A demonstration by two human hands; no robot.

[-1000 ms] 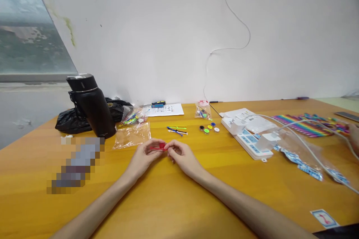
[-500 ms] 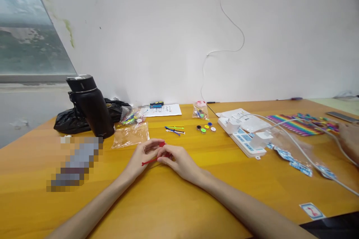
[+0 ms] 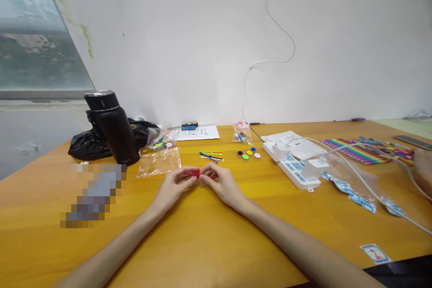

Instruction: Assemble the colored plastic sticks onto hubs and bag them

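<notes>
Wooden table (image 3: 209, 243), small red parts (image 3: 197, 173) near its middle

I watch remotely: the left hand (image 3: 171, 187) pinches the red parts between thumb and fingers above the table; the right hand (image 3: 223, 185) closes curled fingers on them opposite. Just beyond lie thin sticks (image 3: 209, 158) and round discs (image 3: 249, 153), mixed colours. Farther back, a white sheet (image 3: 207, 133) lies before the white wall (image 3: 175, 40).

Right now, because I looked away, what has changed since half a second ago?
The right hand drew back rightward from the left hand. The thin red end, then jutting out low, now shows higher inside the left hand's grip. Both hands keep hold of the red parts; sticks and discs stayed put.
</notes>
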